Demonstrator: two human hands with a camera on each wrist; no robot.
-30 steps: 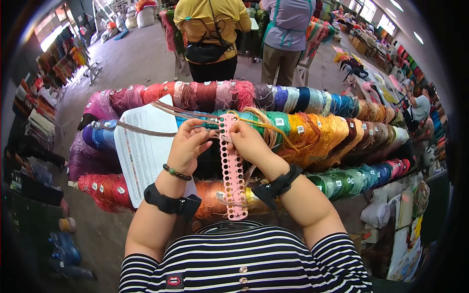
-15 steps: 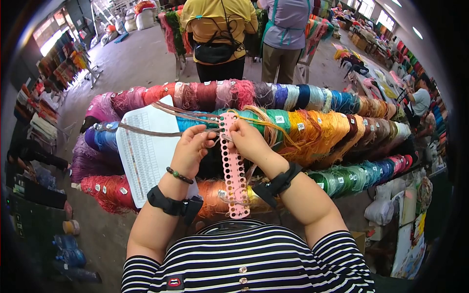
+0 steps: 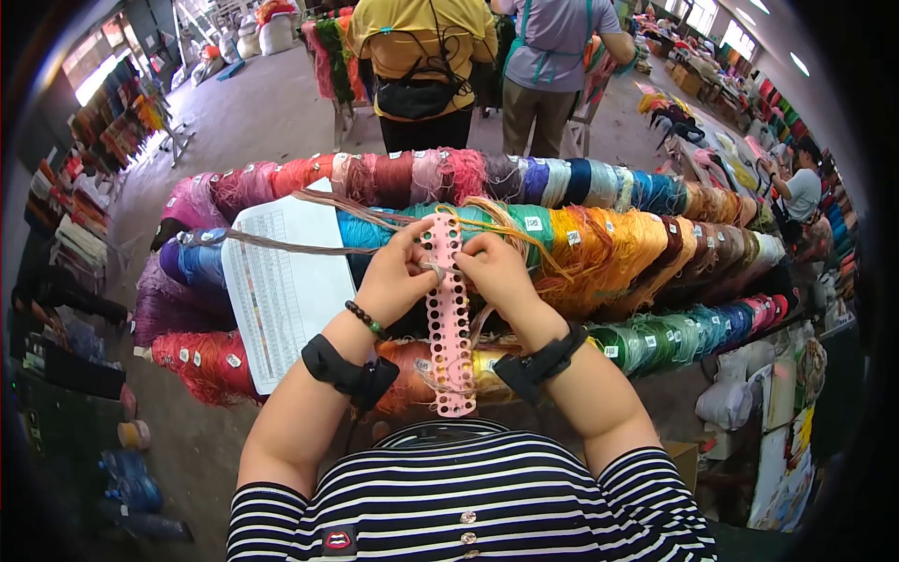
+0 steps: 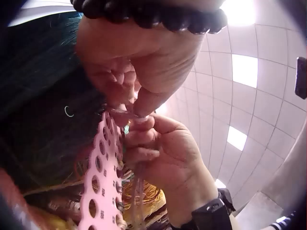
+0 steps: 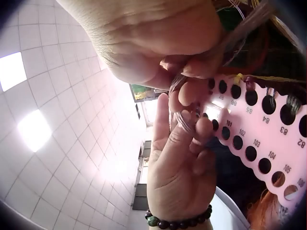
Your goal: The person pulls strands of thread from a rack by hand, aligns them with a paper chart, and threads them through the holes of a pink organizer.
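Note:
A long pink card with numbered holes (image 3: 451, 347) lies lengthwise across the spool rows, with threads tied through several holes. At its left edge my left hand (image 3: 401, 273) pinches a pale greyish thread (image 5: 184, 123) between thumb and fingers. My right hand (image 3: 498, 276) is at the card's right edge, its thumb and finger pinching the same thread, which runs between both hands in the right wrist view. In the left wrist view the fingertips of both hands meet right beside the card's upper part. Brownish thread strands (image 3: 300, 245) trail left from the card.
Rows of coloured thread spools (image 3: 609, 248) stretch across in front. A printed chart sheet (image 3: 290, 300) lies over the left spools. Yellow-orange strands (image 3: 510, 229) hang right of the card. Two people, one in a yellow shirt (image 3: 421, 42), stand beyond the rows.
My left hand has moved right, onto the card's left edge, with the thread. My right hand has shifted slightly to the right. The person in the lilac shirt has raised an arm out sideways.

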